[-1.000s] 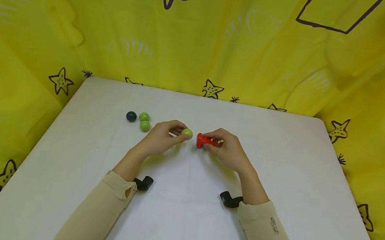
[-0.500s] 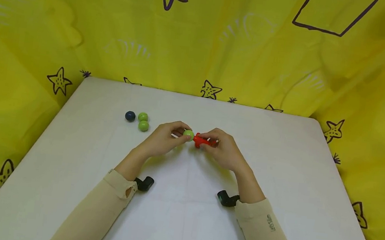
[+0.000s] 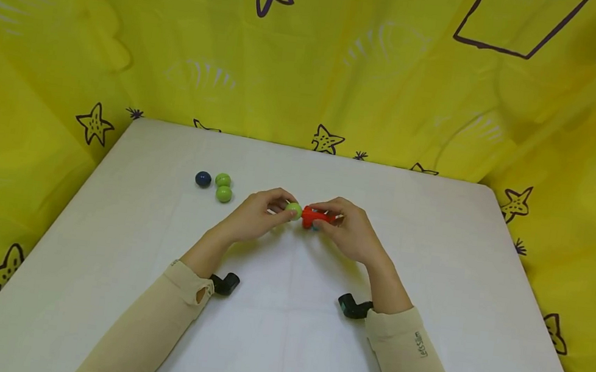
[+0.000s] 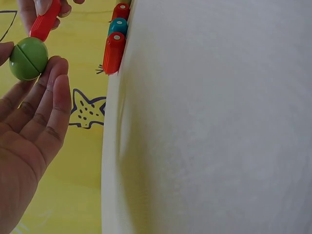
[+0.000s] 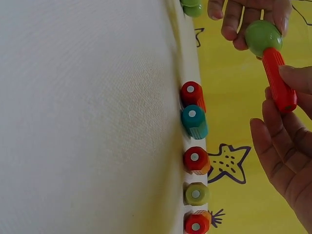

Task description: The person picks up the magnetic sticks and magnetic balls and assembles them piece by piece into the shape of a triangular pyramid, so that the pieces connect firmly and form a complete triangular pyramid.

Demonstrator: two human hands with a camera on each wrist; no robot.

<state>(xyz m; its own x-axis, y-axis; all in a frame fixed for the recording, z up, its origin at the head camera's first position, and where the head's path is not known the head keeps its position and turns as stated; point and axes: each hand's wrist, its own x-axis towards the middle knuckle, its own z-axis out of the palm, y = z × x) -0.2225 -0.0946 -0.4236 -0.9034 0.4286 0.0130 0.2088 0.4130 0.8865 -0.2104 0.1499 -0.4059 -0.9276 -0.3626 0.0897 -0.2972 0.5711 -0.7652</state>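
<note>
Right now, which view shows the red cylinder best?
Right wrist: the red cylinder shows full length, ribbed, its tip against the green ball. In the left wrist view only one end shows. In the head view it is small and half hidden by the right hand.

Both forearms stretched forward over the table, clad in beige sleeves to the wrists, converging so the two hands meet at the middle. A black wrist camera strapped under each wrist. Left hand (image 3: 255,215) palm turned inward, fingers curled, thumb and fingertips (image 4: 54,78) pinching a small round piece at their ends. Right hand (image 3: 349,232) mirrored opposite, knuckles up, fingers (image 5: 280,131) bent, thumb and forefinger pinching a short rod lengthwise, its far end pressed against what the left hand holds. Fingertips of both hands nearly touching. Wrists raised slightly off the surface, elbows out of view.
</note>
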